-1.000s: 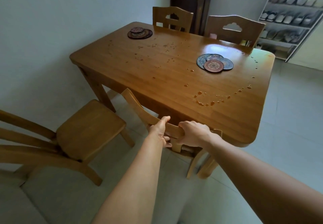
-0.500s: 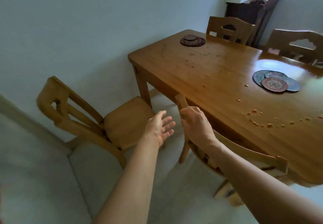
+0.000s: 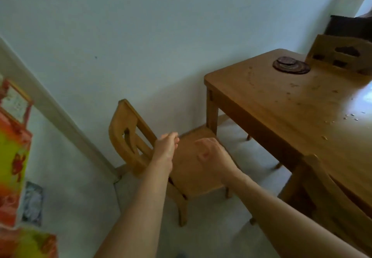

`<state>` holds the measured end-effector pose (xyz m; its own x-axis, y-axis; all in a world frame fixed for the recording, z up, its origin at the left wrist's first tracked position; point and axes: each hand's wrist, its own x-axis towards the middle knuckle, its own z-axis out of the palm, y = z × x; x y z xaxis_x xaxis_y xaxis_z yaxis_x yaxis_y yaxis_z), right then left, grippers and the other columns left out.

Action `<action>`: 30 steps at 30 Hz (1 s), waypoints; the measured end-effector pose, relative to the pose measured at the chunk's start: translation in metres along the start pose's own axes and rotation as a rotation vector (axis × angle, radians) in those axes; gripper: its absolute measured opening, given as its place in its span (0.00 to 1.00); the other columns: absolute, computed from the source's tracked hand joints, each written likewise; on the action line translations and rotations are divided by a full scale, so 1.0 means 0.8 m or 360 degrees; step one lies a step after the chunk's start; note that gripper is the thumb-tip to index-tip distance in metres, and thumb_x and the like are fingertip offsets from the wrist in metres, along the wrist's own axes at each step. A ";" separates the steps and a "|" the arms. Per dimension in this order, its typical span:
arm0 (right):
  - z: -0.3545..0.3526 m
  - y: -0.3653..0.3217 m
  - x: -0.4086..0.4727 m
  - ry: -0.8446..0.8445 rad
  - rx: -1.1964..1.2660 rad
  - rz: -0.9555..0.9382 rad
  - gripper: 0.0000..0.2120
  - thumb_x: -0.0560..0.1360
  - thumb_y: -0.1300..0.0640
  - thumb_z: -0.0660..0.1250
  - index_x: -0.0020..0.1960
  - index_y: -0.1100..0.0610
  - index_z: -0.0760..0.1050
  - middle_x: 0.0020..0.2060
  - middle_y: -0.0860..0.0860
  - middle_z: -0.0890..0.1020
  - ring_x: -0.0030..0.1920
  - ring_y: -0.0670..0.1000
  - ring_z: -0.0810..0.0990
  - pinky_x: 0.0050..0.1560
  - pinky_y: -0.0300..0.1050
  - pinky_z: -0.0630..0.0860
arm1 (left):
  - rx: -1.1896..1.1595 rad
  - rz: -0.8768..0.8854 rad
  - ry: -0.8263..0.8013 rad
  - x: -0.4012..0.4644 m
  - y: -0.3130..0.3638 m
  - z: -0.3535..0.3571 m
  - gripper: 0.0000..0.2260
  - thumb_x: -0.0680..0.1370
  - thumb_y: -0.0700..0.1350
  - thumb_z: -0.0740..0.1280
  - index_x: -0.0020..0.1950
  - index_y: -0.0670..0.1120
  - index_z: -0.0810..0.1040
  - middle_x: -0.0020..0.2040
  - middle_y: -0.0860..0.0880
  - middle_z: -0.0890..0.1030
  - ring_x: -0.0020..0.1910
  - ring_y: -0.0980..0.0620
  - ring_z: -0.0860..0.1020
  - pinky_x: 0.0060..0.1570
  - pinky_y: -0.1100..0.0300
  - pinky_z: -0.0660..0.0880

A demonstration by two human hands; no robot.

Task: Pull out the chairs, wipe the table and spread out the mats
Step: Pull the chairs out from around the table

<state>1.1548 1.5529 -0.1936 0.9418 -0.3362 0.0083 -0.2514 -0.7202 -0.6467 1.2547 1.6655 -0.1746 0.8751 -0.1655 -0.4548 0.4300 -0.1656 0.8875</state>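
The wooden table [image 3: 267,105] fills the right side, with spilled drops [image 3: 350,115] on its top. A stack of round dark mats [image 3: 291,66] lies near its far corner. One wooden chair [image 3: 128,137] stands clear of the table by the wall. My left hand [image 3: 166,147] and my right hand [image 3: 211,155] hover above its seat with loosely curled fingers and hold nothing. A second chair's backrest [image 3: 330,189] shows at the table's near edge, to the right of my right forearm. The view is blurred.
A third chair [image 3: 342,54] stands at the table's far side, in front of a dark cabinet [image 3: 346,27]. The pale wall runs close behind the pulled-out chair. A red and yellow object [image 3: 12,157] stands at the left edge.
My right hand has let go of the second chair's backrest. The view has swung left, and both hands now hang over the first chair's seat.
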 end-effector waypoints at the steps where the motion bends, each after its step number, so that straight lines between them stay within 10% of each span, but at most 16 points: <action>1: 0.012 -0.017 0.017 -0.0095 -0.0046 -0.0019 0.13 0.80 0.57 0.62 0.65 0.55 0.73 0.56 0.49 0.73 0.57 0.47 0.74 0.61 0.41 0.72 | 0.0042 0.0042 0.0043 0.019 0.007 -0.016 0.09 0.81 0.45 0.63 0.60 0.45 0.77 0.58 0.48 0.78 0.63 0.45 0.76 0.60 0.53 0.69; 6: 0.091 -0.098 0.097 -0.0290 0.0145 -0.0074 0.07 0.79 0.49 0.59 0.47 0.48 0.75 0.46 0.48 0.78 0.44 0.47 0.80 0.49 0.50 0.81 | 0.0324 0.0209 0.0274 0.101 0.021 -0.106 0.23 0.79 0.42 0.66 0.74 0.48 0.68 0.70 0.49 0.73 0.68 0.47 0.72 0.60 0.57 0.70; 12: 0.163 -0.170 0.143 -0.0664 0.0257 -0.0224 0.12 0.80 0.55 0.63 0.62 0.54 0.74 0.54 0.52 0.81 0.52 0.51 0.81 0.55 0.48 0.79 | 0.0380 -0.0006 0.0410 0.163 0.009 -0.177 0.39 0.75 0.37 0.69 0.80 0.50 0.52 0.76 0.44 0.63 0.70 0.40 0.69 0.58 0.49 0.74; 16: 0.201 -0.176 0.147 -0.0999 -0.0076 -0.0077 0.33 0.74 0.55 0.70 0.75 0.54 0.59 0.63 0.51 0.77 0.61 0.53 0.78 0.60 0.50 0.77 | -0.0112 -0.0498 0.0202 0.183 -0.005 -0.196 0.28 0.76 0.42 0.69 0.75 0.48 0.63 0.66 0.39 0.75 0.58 0.37 0.76 0.47 0.44 0.76; 22: 0.210 -0.169 0.144 -0.0882 -0.0339 0.0066 0.32 0.74 0.59 0.65 0.74 0.51 0.56 0.52 0.51 0.80 0.50 0.54 0.81 0.49 0.50 0.80 | -0.0163 -0.0686 -0.0009 0.196 -0.020 -0.196 0.10 0.74 0.44 0.71 0.52 0.43 0.76 0.46 0.41 0.81 0.46 0.42 0.79 0.39 0.48 0.77; 25: 0.201 -0.162 0.136 -0.0885 -0.0376 0.0031 0.35 0.74 0.59 0.64 0.76 0.49 0.53 0.51 0.52 0.80 0.49 0.54 0.81 0.49 0.52 0.80 | -0.0209 -0.0618 0.0042 0.189 -0.027 -0.182 0.09 0.71 0.39 0.64 0.33 0.46 0.67 0.28 0.47 0.71 0.31 0.48 0.72 0.35 0.56 0.71; 30: 0.163 -0.129 0.105 -0.0928 -0.0458 -0.0034 0.34 0.75 0.59 0.66 0.75 0.48 0.55 0.48 0.50 0.77 0.46 0.52 0.79 0.46 0.47 0.78 | -0.0167 -0.0518 0.0009 0.159 -0.052 -0.151 0.05 0.67 0.37 0.64 0.35 0.45 0.69 0.28 0.46 0.72 0.29 0.48 0.73 0.30 0.58 0.73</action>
<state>1.2888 1.6779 -0.2255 0.8937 0.0062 -0.4486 -0.2047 -0.8841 -0.4200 1.3750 1.7689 -0.2609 0.6894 -0.1151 -0.7151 0.7070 -0.1078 0.6989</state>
